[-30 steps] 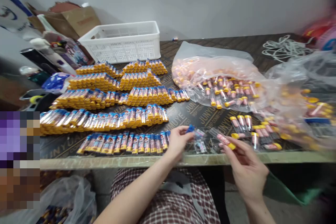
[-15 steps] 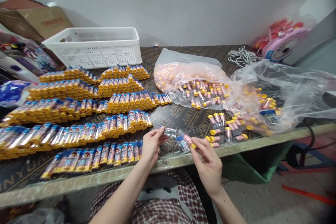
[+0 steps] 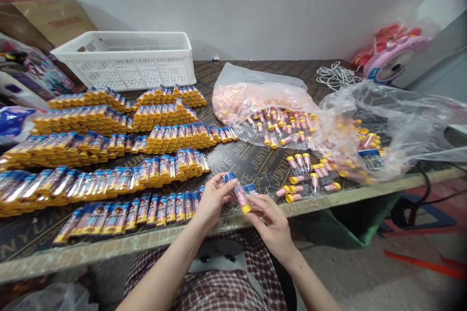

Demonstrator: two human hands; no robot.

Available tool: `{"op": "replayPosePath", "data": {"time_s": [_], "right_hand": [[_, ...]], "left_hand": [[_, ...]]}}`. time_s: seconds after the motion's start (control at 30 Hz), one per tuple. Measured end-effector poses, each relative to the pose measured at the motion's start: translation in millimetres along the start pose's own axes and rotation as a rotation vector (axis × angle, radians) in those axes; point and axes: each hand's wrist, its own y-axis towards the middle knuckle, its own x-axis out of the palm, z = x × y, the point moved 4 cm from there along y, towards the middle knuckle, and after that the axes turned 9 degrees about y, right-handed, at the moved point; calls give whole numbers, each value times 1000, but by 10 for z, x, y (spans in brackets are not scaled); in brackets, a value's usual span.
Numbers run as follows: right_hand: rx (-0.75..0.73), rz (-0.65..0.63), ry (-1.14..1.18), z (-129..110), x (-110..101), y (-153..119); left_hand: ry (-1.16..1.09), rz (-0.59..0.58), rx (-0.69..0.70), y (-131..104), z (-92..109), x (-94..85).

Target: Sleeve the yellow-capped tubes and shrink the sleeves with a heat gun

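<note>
Both hands have drawn together since half a second ago, and the clear blue-ended sleeve and the yellow-capped tube, apart then, now form one piece. That candy-like capped tube (image 3: 241, 196) sits at 6 o'clock, tilted, blue end toward 11 and yellow end toward 5. Left hand (image 3: 209, 203) grasps its blue end between thumb and fingers; right hand (image 3: 274, 229) has its fingertips at the yellow end, though I cannot tell how firmly they close. On the table (image 3: 222, 158), labelled tube rows (image 3: 175, 169) lie at 9 o'clock, loose yellow-capped tubes (image 3: 314, 183) at 4, and a plastic bag (image 3: 251, 77) at 1.
</note>
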Motion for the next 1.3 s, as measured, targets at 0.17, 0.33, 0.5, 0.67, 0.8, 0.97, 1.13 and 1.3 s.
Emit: {"op": "replayPosePath", "data": {"time_s": [0.17,0.33,0.5,0.67,0.8,0.97,1.13,1.3], "right_hand": [[-165,-49,-126,-87,-15,59],[-207,-29,-259,-115,-26,134],[-101,-146,-56,-8,-12,148],[-98,-139,36,37,0,124],[-117,-109,53,31,10,120],[-114,-90,34,32,17,116],[-117,-79,37,44,21,115],[-121,-66,61,45,22,117]], "left_hand": [[15,-53,-78,-18,-25,-13],[146,-163,-130,-128,-48,91],[161,-199,-203,-212,-76,171],[146,-184,-216,-221,-107,179],[142,-172,-218,-220,-122,182],[128,-167,-221,-223,-131,191],[127,-157,-211,-220,-135,183],[117,-158,-205,-236,-146,200]]}}
